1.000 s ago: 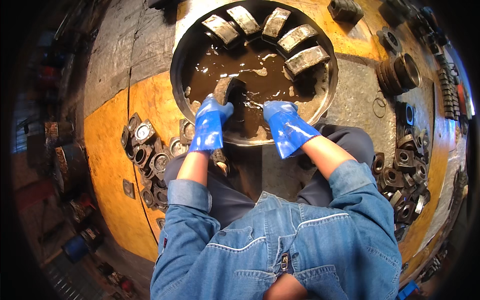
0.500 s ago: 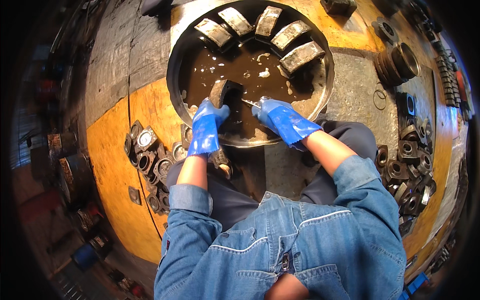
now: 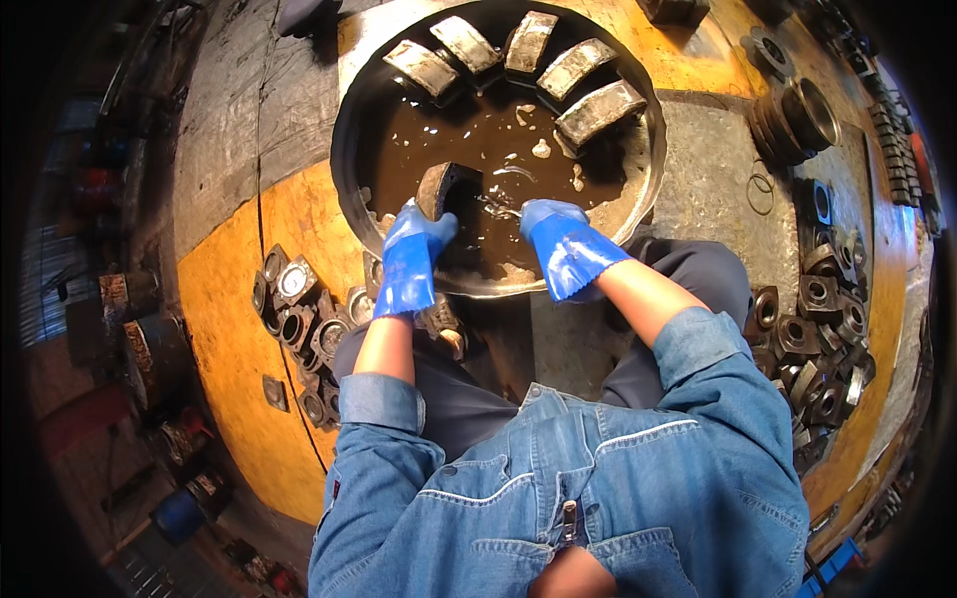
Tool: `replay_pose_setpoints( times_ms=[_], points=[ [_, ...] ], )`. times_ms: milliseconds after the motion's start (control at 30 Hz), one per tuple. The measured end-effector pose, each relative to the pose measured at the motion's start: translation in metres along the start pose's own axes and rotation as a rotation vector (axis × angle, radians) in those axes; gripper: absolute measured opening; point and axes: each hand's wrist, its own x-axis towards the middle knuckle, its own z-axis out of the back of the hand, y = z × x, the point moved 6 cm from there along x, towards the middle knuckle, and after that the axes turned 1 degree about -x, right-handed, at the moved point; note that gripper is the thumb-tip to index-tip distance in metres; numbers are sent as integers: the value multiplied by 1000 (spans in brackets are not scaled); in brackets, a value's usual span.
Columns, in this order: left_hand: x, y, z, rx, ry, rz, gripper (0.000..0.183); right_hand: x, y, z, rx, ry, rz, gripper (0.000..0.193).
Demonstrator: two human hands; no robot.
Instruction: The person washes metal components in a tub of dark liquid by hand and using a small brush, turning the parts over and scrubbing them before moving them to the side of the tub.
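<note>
My left hand, in a blue glove, is curled around a curved metal shoe, holding it half out of the brown liquid at the near side of the round basin. My right hand pinches what looks like a thin tool beside the shoe, over the near rim. I judge this the scrubbing step; next I would turn the shoe. Five cleaned shoes lean on the basin's far wall. Square bearing housings lie left of the basin.
</note>
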Motion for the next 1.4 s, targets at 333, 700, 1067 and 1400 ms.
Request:
replay_pose_setpoints(
  times_ms=[333, 700, 1067, 1400],
  points=[
    [-2, 22, 4, -97, 10, 19, 80, -61, 12, 43, 14, -77, 273, 29],
    [-28, 2, 20, -178, -122, -113, 89, -59, 19, 32, -62, -150, 240, 29],
    [10, 39, 4, -328, -99, -182, 76, -67, 15, 9, -179, 5, 266, 29],
    [14, 65, -2, -267, -221, -317, 70, -79, 19, 18, -96, -106, 429, 31]
  ],
)
